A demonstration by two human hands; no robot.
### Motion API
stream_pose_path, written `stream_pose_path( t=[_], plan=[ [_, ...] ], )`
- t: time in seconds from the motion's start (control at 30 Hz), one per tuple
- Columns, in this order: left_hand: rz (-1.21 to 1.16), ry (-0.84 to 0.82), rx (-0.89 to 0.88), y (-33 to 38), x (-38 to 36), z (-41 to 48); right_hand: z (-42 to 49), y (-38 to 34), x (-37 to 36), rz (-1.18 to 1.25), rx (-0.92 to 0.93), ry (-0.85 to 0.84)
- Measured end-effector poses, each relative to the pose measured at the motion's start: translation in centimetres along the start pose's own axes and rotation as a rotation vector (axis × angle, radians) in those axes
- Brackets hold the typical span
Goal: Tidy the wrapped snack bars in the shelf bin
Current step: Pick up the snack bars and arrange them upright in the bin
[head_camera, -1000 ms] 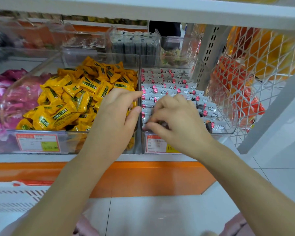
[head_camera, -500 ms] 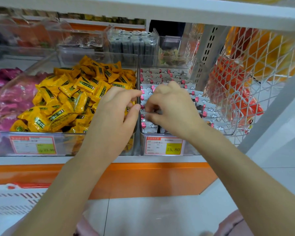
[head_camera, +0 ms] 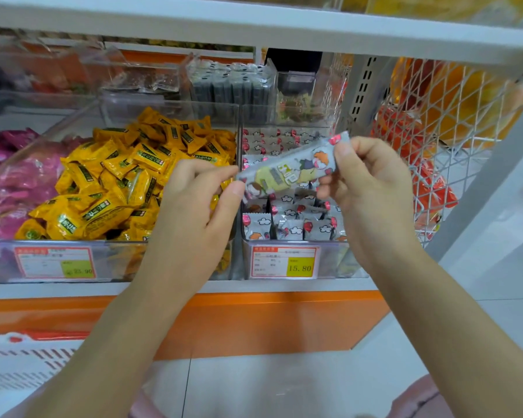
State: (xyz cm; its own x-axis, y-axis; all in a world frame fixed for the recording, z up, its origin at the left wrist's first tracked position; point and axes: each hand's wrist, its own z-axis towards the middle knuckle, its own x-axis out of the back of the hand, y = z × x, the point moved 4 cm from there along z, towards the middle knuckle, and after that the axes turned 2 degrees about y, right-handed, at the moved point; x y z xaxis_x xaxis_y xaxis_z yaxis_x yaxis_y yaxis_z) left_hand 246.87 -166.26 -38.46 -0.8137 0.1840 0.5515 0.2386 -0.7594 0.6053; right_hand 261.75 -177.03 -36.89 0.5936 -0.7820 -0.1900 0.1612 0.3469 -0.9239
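Both hands have come up out of the clear shelf bin (head_camera: 296, 245) and now hold one wrapped snack bar (head_camera: 287, 171) above it. Left hand (head_camera: 194, 206) pinches the bar's lower left end between thumb and fingers; right hand (head_camera: 369, 182) grips its raised right end. Beneath it, the other snack bars (head_camera: 287, 227) stand in rows in the bin, beside a bin of yellow candies (head_camera: 118, 182).

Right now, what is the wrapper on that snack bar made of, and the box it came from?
The snack bar wrapper looks like thin printed plastic film, slightly glossy, with crimped ends; it could be foil-lined. The bin looks like clear hard plastic: you can see the packets through its shiny front wall.
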Motion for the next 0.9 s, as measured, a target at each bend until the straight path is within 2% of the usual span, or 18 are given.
stream_pose_path(
  t=[0.07, 0.17, 0.23, 0.33, 0.53, 0.7, 0.9],
  plan=[
    [-0.005, -0.009, 0.020, 0.0, -0.2, 0.0, -0.4, 0.6, -0.1, 0.191, -0.130, -0.024],
    [-0.051, 0.022, 0.053, 0.0, 0.0, 0.2, -1.0, 1.3, -0.3, 0.328, -0.270, -0.057],
    [-0.196, 0.063, 0.172, -0.3, 0.2, 0.2, -1.2, 1.6, -0.3, 0.369, -0.350, -0.100],
    [-0.436, 0.133, 0.377, -0.9, 0.4, 0.1, -1.3, 1.5, -0.4, 0.397, -0.384, -0.182],
    [-0.466, 0.123, 0.457, -1.4, 0.3, 0.2, -1.8, 1.2, -0.4, 0.337, -0.362, -0.217],
    [-0.656, -0.042, 0.530, -1.6, -0.3, 0.1, -1.2, 1.4, 0.4, 0.390, -0.402, -0.097],
    [-0.756, -0.269, 0.452, -0.9, -0.8, 0.0, -0.5, 1.6, 1.3, 0.446, -0.418, -0.010]
  ],
)
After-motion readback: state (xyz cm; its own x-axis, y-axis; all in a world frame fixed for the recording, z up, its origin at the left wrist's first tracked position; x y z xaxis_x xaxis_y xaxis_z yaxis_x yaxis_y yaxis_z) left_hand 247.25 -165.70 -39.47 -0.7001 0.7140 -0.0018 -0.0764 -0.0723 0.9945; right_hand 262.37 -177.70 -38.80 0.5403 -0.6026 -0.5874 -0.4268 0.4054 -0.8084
